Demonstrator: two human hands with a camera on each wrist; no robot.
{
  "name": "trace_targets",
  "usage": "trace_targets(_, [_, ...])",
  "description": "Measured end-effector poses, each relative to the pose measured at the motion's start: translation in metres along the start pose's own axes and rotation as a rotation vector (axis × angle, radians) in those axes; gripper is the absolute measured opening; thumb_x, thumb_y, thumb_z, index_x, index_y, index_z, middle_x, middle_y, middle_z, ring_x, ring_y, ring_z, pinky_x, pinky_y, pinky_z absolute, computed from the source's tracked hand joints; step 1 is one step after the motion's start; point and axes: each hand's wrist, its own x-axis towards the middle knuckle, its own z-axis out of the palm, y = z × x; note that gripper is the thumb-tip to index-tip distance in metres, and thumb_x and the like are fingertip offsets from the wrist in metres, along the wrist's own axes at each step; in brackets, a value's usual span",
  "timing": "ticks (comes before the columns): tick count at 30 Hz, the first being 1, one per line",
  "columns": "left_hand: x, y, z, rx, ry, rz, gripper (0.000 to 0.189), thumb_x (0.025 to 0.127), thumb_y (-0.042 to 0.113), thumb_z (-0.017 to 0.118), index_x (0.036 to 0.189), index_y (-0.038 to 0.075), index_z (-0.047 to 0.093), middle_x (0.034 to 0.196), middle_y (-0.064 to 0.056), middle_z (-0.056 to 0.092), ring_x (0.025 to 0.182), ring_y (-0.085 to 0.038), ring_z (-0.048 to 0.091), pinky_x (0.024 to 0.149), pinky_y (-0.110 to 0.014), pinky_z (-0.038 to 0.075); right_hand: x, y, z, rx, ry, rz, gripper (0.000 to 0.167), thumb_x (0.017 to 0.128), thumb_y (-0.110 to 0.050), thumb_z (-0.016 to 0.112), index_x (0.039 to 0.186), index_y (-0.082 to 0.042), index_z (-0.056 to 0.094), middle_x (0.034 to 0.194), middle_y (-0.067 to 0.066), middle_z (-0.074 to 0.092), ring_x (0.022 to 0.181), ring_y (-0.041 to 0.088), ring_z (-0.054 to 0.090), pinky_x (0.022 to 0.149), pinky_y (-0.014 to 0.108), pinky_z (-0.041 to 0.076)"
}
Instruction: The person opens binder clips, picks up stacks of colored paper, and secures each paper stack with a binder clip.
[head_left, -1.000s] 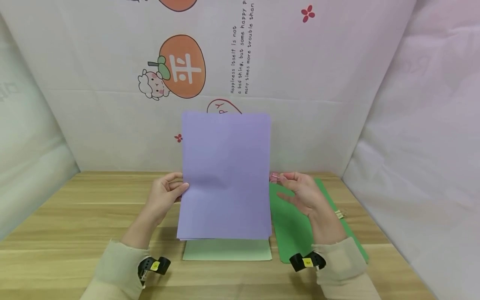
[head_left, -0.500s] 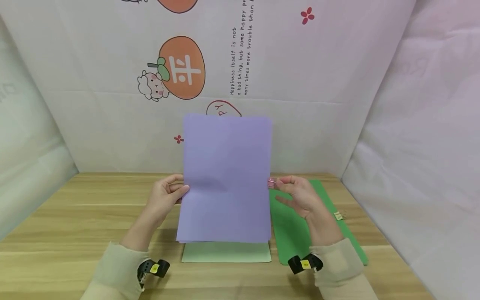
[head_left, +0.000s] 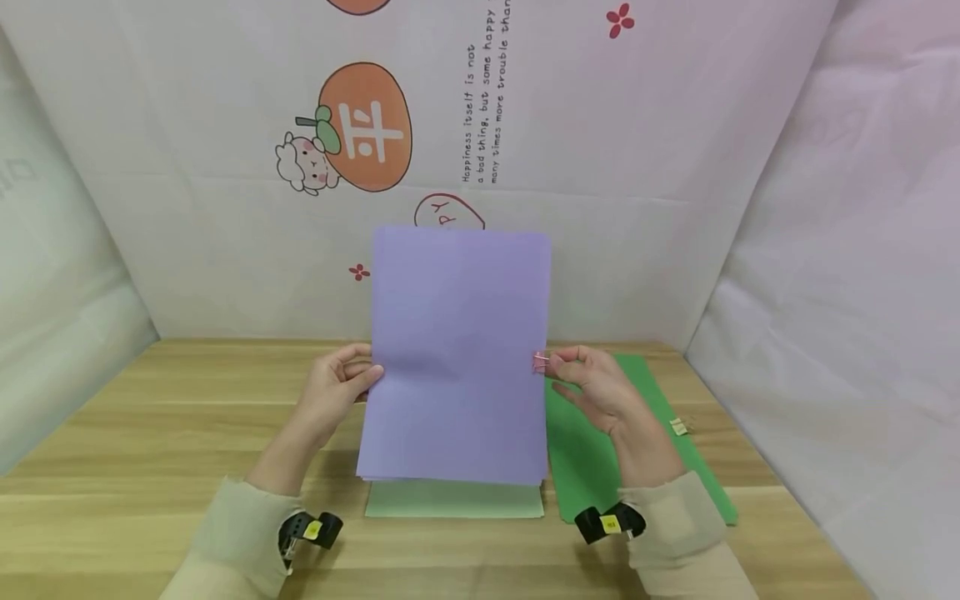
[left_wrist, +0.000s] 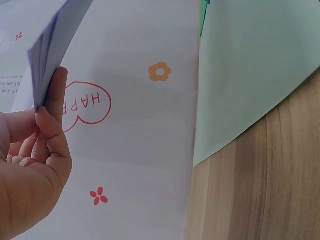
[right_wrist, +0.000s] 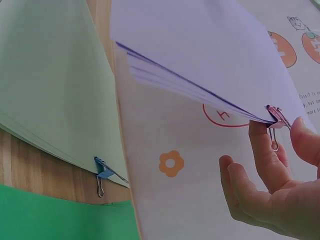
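Note:
A stack of purple paper [head_left: 457,333] is held up, its broad face toward me. My left hand [head_left: 333,387] pinches its left edge between thumb and fingers. On the right edge sits a small pink binder clip [head_left: 540,362], its wire handles sticking outward. My right hand [head_left: 596,387] has thumb and index finger at those handles, while the other fingers stay loosely bent. Seen from the right wrist, the clip [right_wrist: 276,119] bites the sheets' edge, and the sheets fan apart toward their far corner.
Light green paper [head_left: 453,498] lies on the wooden table [head_left: 187,433] beneath the purple stack, with a blue binder clip [right_wrist: 105,172] on its edge. Darker green paper [head_left: 581,467] lies to the right, bearing a yellow binder clip [head_left: 678,427]. A printed white cloth [head_left: 600,167] hangs behind.
My right hand has brought the pink clip leftward, from beside the purple stack onto its right edge. The left hand keeps its grip, and the stack has shifted slightly right.

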Motion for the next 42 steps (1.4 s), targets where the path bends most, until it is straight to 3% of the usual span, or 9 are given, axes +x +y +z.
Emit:
trace_targets(6, [0.001,0.003,-0.001,-0.004,0.002,-0.004,0.028,0.097,0.001,0.060,0.124,-0.008,0.057,0.084,0.013,0.075,0.074,-0.004,0.068,0.069,-0.022,0.058,-0.001,-0.003,-0.002,0.017,-0.018,-0.007,0.010,0.103,-0.006,0.052,0.111,-0.001,0.053,0.098,-0.011,0.071,0.098,0.004,0.064,0.123,0.056,0.018])
trace_targets(13, [0.001,0.005,-0.002,-0.008,-0.007,0.006,0.025,0.097,0.003,0.061,0.122,-0.004,0.059,0.085,0.015,0.075,0.075,-0.005,0.069,0.070,-0.023,0.058,-0.003,-0.007,-0.002,-0.013,-0.020,-0.023,0.029,0.103,-0.011,0.054,0.126,0.006,0.050,0.102,-0.012,0.069,0.103,0.004,0.062,0.123,0.054,0.021])
trace_targets(18, [-0.003,0.009,-0.008,0.018,-0.012,0.026,0.027,0.098,0.004,0.061,0.122,-0.006,0.057,0.086,0.015,0.075,0.076,-0.004,0.069,0.070,-0.022,0.058,-0.006,-0.011,0.000,-0.005,-0.028,-0.046,0.020,0.101,-0.010,0.057,0.120,-0.002,0.057,0.101,-0.013,0.073,0.105,0.003,0.064,0.123,0.056,0.019])
trace_targets(25, [-0.011,0.017,-0.017,0.028,0.006,0.015,0.026,0.097,0.003,0.062,0.121,-0.004,0.056,0.085,0.016,0.074,0.075,-0.003,0.068,0.070,-0.022,0.058,-0.011,-0.017,0.008,-0.038,0.030,-0.045,0.016,0.096,-0.010,0.065,0.111,-0.007,0.066,0.102,-0.010,0.072,0.114,0.009,0.059,0.121,0.052,0.026])
trace_targets(33, [-0.021,0.023,-0.039,0.073,0.020,0.014,0.027,0.097,0.006,0.062,0.122,-0.002,0.055,0.085,0.020,0.073,0.074,-0.001,0.067,0.070,-0.020,0.058,-0.006,-0.022,0.027,-0.165,0.017,-0.022,0.040,0.095,-0.013,0.066,0.128,0.007,0.058,0.112,-0.001,0.070,0.129,0.025,0.053,0.118,0.047,0.034])
trace_targets(42, [-0.030,0.032,-0.069,0.156,0.036,0.014,0.027,0.098,0.009,0.062,0.123,0.002,0.053,0.086,0.024,0.071,0.075,0.001,0.066,0.070,-0.019,0.057,0.005,-0.029,0.049,-0.206,-0.023,-0.035,0.036,0.093,-0.012,0.069,0.124,0.005,0.062,0.113,0.004,0.072,0.127,0.027,0.057,0.116,0.048,0.037])
